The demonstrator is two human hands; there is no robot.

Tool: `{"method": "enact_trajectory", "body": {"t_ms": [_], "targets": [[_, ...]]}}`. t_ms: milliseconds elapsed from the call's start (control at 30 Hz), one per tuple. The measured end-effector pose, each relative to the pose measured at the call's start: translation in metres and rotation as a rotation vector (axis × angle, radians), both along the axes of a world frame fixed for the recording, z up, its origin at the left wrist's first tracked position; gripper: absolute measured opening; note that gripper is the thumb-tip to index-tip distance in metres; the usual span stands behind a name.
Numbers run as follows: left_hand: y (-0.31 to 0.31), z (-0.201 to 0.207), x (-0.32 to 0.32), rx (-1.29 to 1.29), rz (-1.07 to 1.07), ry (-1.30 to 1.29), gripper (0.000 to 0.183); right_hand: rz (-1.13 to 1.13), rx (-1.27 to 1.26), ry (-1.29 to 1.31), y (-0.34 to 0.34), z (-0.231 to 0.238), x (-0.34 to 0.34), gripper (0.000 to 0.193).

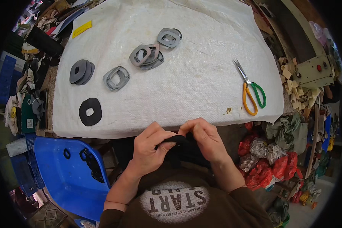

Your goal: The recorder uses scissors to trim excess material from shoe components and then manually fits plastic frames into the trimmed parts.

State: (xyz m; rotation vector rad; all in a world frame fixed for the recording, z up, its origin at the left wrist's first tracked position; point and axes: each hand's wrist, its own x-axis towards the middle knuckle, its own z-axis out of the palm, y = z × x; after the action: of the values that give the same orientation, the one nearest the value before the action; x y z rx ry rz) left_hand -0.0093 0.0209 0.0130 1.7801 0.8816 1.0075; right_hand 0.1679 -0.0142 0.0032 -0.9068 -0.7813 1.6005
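Observation:
Just past the table's near edge, my left hand [151, 149] pinches a bent black piece [175, 139] between thumb and fingers. At the piece's other end, my right hand [206, 139] has its fingers curled closed on it. The piece is dark against dark clothing, so its full outline is hidden. On the white sheet [186, 76], nearest my left hand, lies a flat black pad [90, 111] with a hole in its middle. Behind it is a small stack of grey pads [80, 72]. Several grey rounded-square frames [116, 78] lie in a diagonal row toward the far middle.
Scissors [249, 85] with one orange and one green handle lie partly spread at the right. A yellow strip [82, 29] rests far left. The blue plastic chair [60, 186] at lower left holds black rings [91, 165]. Red plastic bags [263, 174] sit at lower right.

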Motion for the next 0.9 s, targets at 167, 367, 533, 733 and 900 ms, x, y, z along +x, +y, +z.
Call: {"method": "enact_trajectory", "body": {"t_ms": [167,367,533,733,900], "targets": [[0.001,0.001,0.000,0.107,0.004,0.099,0.022,0.171,0.078,-0.179,0.003,0.008,0.003,0.015],[-0.001,0.000,0.005,0.265,0.023,0.072,0.026,0.067,-0.007,0.016,-0.003,0.002,-0.009,0.014],[-0.003,-0.007,0.007,0.245,-0.003,-0.027,0.017,0.154,-0.108,0.288,0.000,0.002,-0.006,0.014],[-0.002,0.005,0.008,0.078,0.003,-0.004,0.013,0.132,-0.025,0.210,-0.004,-0.011,-0.005,0.019],[0.000,0.002,0.001,0.014,0.084,0.034,0.012,-0.043,0.430,-0.554,0.003,0.015,0.005,0.018]]}}
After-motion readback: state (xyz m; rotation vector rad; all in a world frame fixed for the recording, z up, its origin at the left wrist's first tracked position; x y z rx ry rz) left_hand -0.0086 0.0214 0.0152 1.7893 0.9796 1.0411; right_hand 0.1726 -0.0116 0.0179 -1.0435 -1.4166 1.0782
